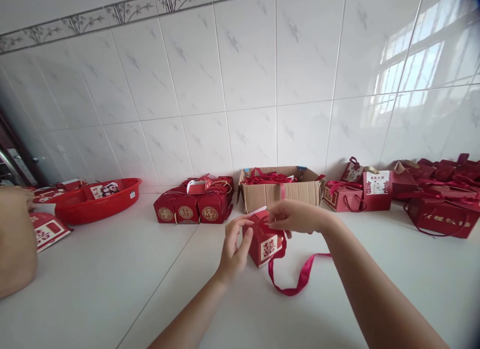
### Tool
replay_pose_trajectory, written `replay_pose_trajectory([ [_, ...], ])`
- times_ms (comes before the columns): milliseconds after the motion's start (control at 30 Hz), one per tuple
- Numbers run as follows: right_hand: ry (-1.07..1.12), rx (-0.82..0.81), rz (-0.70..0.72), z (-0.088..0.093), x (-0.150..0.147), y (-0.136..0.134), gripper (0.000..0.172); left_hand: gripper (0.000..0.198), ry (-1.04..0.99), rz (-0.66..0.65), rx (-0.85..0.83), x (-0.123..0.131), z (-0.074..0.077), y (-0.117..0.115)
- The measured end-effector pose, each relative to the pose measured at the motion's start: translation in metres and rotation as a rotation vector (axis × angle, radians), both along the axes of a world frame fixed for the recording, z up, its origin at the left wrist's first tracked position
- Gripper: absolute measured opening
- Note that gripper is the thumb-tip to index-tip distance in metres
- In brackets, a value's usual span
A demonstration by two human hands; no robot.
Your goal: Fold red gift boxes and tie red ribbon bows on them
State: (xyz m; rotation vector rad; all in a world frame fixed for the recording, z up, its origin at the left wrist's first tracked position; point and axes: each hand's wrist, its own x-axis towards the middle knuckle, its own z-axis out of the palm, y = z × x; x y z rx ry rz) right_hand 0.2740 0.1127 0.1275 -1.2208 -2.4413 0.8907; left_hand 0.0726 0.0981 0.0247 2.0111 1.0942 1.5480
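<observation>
A small red gift box (257,244) with a white double-happiness label (270,248) stands on the white counter in front of me. My left hand (234,246) rests against its left side, thumb near the front edge and fingers curved by the upper corner. Over the box's top, my right hand (290,216) is closed in a pinch at the upper part of a dark red ribbon (300,284). Its fingertips partly hide the ribbon there. From the box's right side the ribbon loops down onto the counter and trails right, behind my right forearm.
Behind the box stands an open cardboard box (262,196) full of red ribbons. Several dark red boxes (187,206) stand to its left, beside a red plastic basin (97,206). Finished-looking red gift boxes (442,214) line the right. Another person's arm (17,244) reaches in at far left.
</observation>
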Motion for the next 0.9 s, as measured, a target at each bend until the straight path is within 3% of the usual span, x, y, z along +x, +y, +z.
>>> replay_pose_trajectory([
  [133,-0.089,-0.002,-0.187,0.004,0.006,0.001,0.014,0.039,0.316,-0.097,0.107,-0.005,-0.009,0.006],
  [267,-0.130,-0.058,-0.218,0.002,0.009,0.004,0.016,0.049,0.462,-0.105,0.050,-0.007,-0.013,0.007],
  [433,-0.122,-0.073,-0.152,-0.001,0.008,0.005,0.020,0.045,0.501,-0.029,0.028,-0.001,-0.010,0.001],
  [633,-0.189,-0.090,-0.168,0.001,0.006,0.005,0.029,0.042,0.499,0.017,0.035,0.001,-0.008,-0.002],
  [900,-0.113,-0.134,-0.159,0.002,0.006,0.002,0.025,0.042,0.493,0.040,0.047,0.003,-0.006,-0.003],
])
